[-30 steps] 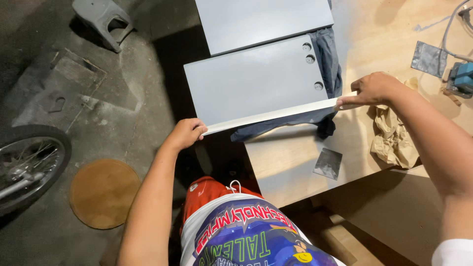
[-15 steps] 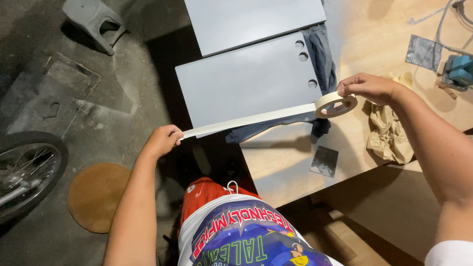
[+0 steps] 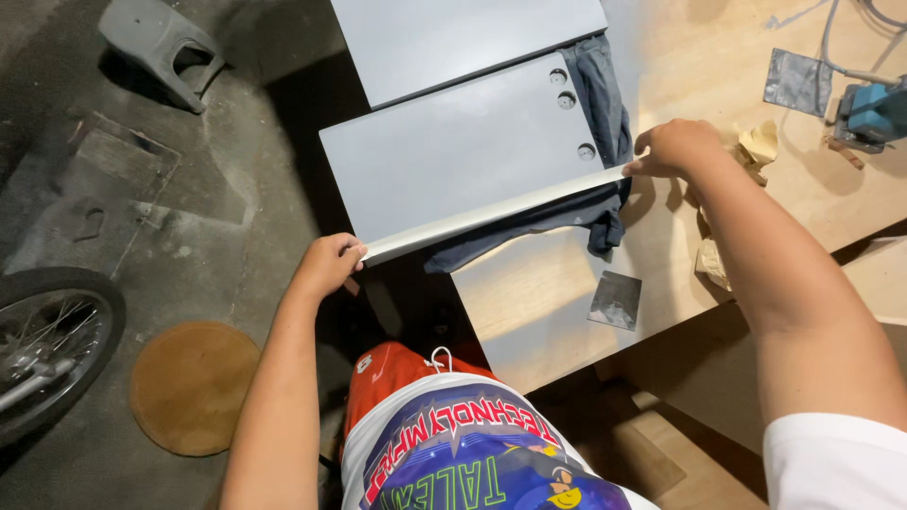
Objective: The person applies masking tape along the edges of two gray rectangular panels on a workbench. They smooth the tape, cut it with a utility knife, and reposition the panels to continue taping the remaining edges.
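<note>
Both hands press tape strip along grey panel.

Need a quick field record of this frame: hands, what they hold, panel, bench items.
left hand: pinches the near end of the tape strip
right hand: presses the strip's far end down
tape strip: pale, stretched along the front edge of the grey panel
grey panel: flat, three holes at right, overhangs the wooden bench
under panel: dark cloth
bench items: sandpaper square, blue power tool
</note>
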